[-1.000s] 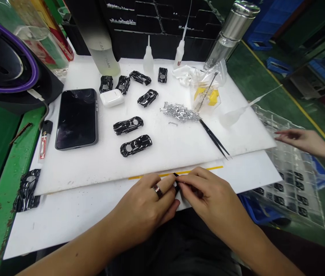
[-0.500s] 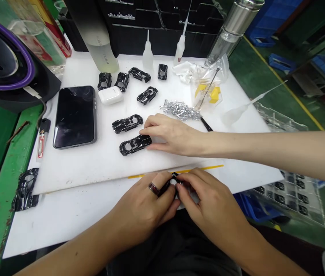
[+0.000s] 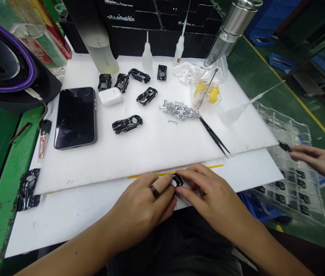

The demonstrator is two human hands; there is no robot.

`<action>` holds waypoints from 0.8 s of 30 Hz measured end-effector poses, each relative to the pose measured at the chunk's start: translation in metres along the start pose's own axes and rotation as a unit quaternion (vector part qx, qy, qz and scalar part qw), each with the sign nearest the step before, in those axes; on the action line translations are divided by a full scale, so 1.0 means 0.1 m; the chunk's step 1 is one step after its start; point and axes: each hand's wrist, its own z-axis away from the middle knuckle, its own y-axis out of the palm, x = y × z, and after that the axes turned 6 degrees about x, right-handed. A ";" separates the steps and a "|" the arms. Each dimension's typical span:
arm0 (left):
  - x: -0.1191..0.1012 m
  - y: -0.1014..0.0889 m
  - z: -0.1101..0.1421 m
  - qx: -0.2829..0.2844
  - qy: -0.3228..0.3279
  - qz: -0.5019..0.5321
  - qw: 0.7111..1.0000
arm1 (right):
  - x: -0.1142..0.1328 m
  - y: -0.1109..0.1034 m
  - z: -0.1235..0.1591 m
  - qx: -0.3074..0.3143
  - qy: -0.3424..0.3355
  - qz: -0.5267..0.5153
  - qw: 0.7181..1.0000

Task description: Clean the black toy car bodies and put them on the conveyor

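My left hand [image 3: 142,205], a ring on one finger, and my right hand [image 3: 208,195] meet at the near edge of the white board [image 3: 156,153]. Both pinch a small glossy black toy car shell [image 3: 177,180] between their fingertips. Several more black car shells lie on the board, the nearest of them a car shell [image 3: 127,124] left of centre. A pile of small silver screws [image 3: 179,110] and black tweezers [image 3: 214,137] lie beyond my right hand.
A phone [image 3: 75,117], a white earbud case [image 3: 110,96], glue bottles [image 3: 147,57] and a steel flask [image 3: 228,32] stand on the board. At the right another person's hand [image 3: 317,161] holds a black part over a clear compartment tray [image 3: 294,176].
The other person's hand, which was on a car shell on the board, has withdrawn to the tray at the right; that shell is gone from the board. My hands stay together.
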 end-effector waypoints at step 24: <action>0.01 0.00 0.05 0.010 -0.003 -0.047 0.999 | -0.11 -0.01 0.09 0.016 -0.023 0.020 0.999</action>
